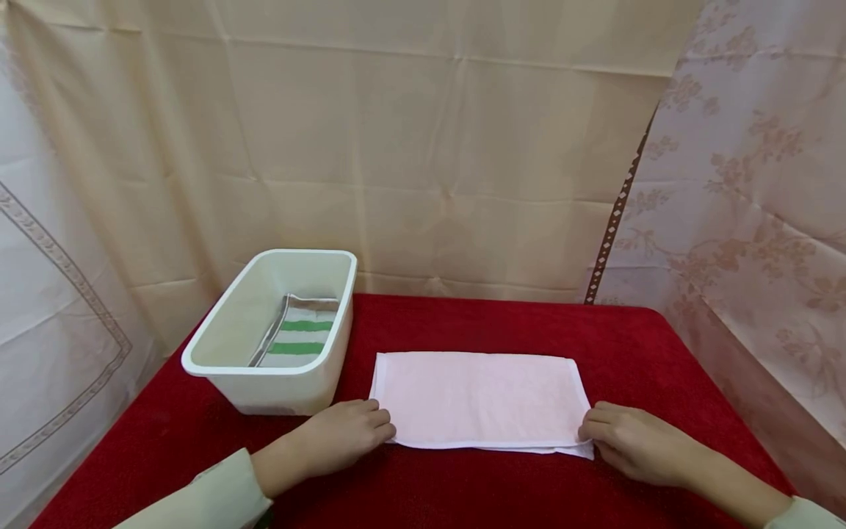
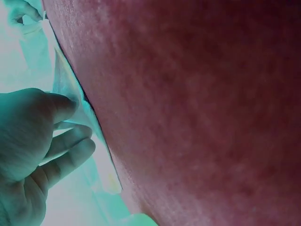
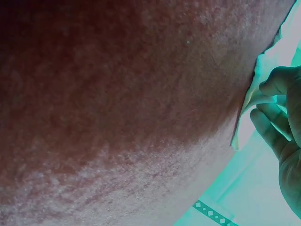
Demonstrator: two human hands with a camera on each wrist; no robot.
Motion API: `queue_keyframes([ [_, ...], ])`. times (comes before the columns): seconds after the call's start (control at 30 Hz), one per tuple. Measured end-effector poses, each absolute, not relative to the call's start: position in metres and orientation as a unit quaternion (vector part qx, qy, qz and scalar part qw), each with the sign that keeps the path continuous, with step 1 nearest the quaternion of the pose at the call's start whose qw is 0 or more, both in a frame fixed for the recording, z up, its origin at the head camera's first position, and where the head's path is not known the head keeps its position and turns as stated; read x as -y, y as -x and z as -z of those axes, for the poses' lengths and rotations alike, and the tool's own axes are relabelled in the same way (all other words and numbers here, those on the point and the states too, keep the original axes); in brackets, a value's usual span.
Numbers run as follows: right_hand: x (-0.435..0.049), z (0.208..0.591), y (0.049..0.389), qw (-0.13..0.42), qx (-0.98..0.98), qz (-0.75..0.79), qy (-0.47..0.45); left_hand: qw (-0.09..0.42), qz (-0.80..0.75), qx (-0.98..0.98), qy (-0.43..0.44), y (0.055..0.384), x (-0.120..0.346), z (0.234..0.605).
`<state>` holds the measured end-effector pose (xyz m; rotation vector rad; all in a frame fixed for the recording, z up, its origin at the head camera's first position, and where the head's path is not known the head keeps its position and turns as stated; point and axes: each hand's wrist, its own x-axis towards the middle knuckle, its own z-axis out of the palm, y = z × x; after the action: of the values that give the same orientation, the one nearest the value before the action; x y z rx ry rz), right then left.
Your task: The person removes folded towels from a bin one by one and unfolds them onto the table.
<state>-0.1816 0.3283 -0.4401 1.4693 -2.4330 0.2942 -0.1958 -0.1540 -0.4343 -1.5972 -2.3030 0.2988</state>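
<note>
A pink towel with white edging lies folded on the red-covered table, its layers slightly offset along the near edge. At its near left corner my left hand pinches the cloth; the left wrist view shows thumb and fingers of that hand at the towel's edge. My right hand pinches the near right corner, where a lower layer pokes out. In the right wrist view, the thumb and fingers of this hand close on the towel's edge.
Left of the towel stands a white plastic basin, with a green-and-white striped cloth inside. Red fabric covers the table. A beige curtain hangs behind, and a floral curtain hangs on the right.
</note>
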Motion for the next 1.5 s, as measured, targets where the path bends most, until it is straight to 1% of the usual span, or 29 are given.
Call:
queue_keyframes([
  [0.17,-0.329,0.438,0.186,0.166,0.834,-0.099,-0.517,0.173,-0.066,0.817,0.545,0.196,0.157,0.438],
  [0.33,-0.33,0.433,0.191,0.174,0.833,-0.097,-0.516,0.163,0.015,0.843,0.513,0.2,0.158,0.441],
  [0.4,-0.33,0.43,0.194,0.174,0.837,-0.099,-0.509,0.174,0.049,0.851,0.494,0.203,0.157,0.442],
  [0.6,-0.331,0.422,0.202,0.191,0.852,-0.09,-0.479,0.237,0.104,0.872,0.414,0.214,0.15,0.437],
  [0.9,-0.332,0.411,0.225,0.217,0.865,-0.07,-0.446,0.261,0.124,0.896,0.337,0.239,0.134,0.432],
  [1.07,-0.331,0.408,0.238,0.214,0.873,-0.063,-0.434,0.248,0.124,0.917,0.287,0.254,0.125,0.428],
  [1.3,-0.33,0.406,0.253,0.187,0.895,-0.052,-0.402,0.196,0.115,0.951,0.211,0.264,0.108,0.422],
  [1.4,-0.331,0.406,0.259,0.175,0.903,-0.054,-0.389,0.194,0.122,0.954,0.195,0.27,0.103,0.422],
  [1.5,-0.331,0.406,0.266,0.168,0.908,-0.057,-0.379,0.204,0.135,0.952,0.183,0.278,0.1,0.423],
])
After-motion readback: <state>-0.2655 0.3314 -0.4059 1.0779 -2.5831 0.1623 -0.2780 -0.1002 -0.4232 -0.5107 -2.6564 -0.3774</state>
